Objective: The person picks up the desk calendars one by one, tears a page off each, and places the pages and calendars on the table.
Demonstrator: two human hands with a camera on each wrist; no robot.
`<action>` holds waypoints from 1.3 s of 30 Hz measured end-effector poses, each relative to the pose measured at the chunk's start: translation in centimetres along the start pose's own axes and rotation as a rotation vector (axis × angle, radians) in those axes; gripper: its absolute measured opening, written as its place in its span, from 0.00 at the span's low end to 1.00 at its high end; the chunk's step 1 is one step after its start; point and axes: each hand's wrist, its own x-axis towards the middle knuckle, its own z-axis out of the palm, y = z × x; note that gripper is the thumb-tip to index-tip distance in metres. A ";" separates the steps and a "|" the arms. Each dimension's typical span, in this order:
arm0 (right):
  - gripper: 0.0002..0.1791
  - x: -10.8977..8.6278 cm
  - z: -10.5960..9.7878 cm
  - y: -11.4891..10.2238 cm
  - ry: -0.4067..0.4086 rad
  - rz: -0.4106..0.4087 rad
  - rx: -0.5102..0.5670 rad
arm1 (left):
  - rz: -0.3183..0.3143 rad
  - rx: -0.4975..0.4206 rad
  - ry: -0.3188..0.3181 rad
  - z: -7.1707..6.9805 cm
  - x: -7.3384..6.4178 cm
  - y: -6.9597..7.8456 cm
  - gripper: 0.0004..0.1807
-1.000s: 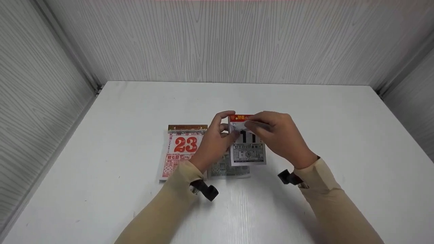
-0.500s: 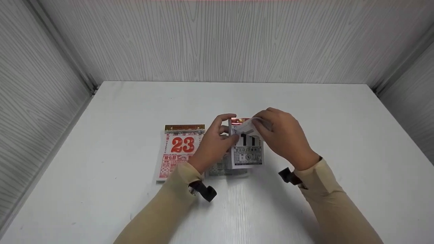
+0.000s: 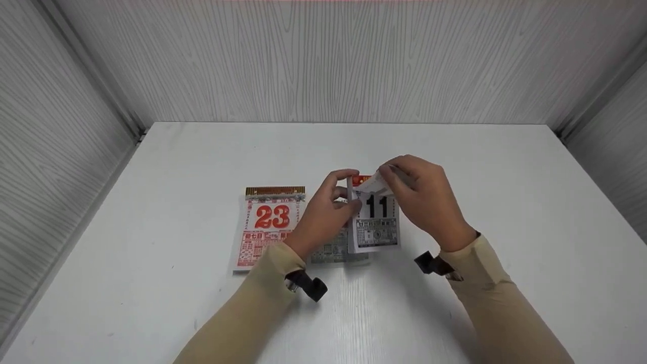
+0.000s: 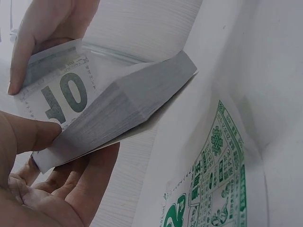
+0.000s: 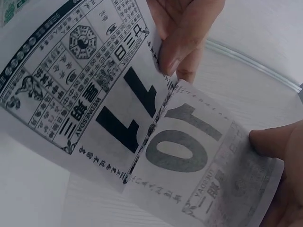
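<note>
Near the table's middle, my left hand [image 3: 323,217] grips a small thick tear-off calendar [image 3: 378,233] at its left edge, thumb on the front and fingers behind. Its exposed page reads 11 in black, below a red header. My right hand [image 3: 427,197] pinches a thin sheet [image 5: 175,156] between thumb and fingers. That sheet is folded back over the header and shows 10 through the paper. In the right wrist view it still meets the block along the top. The left wrist view shows the block's page edges [image 4: 109,113] raised off the table.
A tear-off calendar with a red 23 [image 3: 273,217] lies left of my left hand. Another calendar, printed in green [image 4: 218,175], lies partly hidden beneath the raised one. The white table [image 3: 202,151] has grey wood-grain panels [image 3: 323,60] behind and at both sides.
My right hand has risen slightly, and the sheet it pinches has come up and folded back from the calendar's face. The held calendar has shifted a little right with my left hand.
</note>
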 end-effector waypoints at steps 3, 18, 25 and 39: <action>0.09 0.0 0.0 0.3 0.037 -0.059 -0.046 | 0.004 -0.005 -0.012 0.1 -0.1 0.0 0.30; 0.11 0.3 -0.1 1.5 0.126 -0.121 -0.211 | 0.017 -0.050 -0.049 0.4 -0.1 0.1 0.26; 0.12 0.4 -0.1 2.0 0.142 -0.122 -0.241 | -0.007 -0.069 -0.058 0.5 0.0 0.0 0.26; 0.13 0.4 -0.1 2.3 0.148 -0.145 -0.288 | -0.008 -0.019 -0.066 0.7 0.0 -0.2 0.26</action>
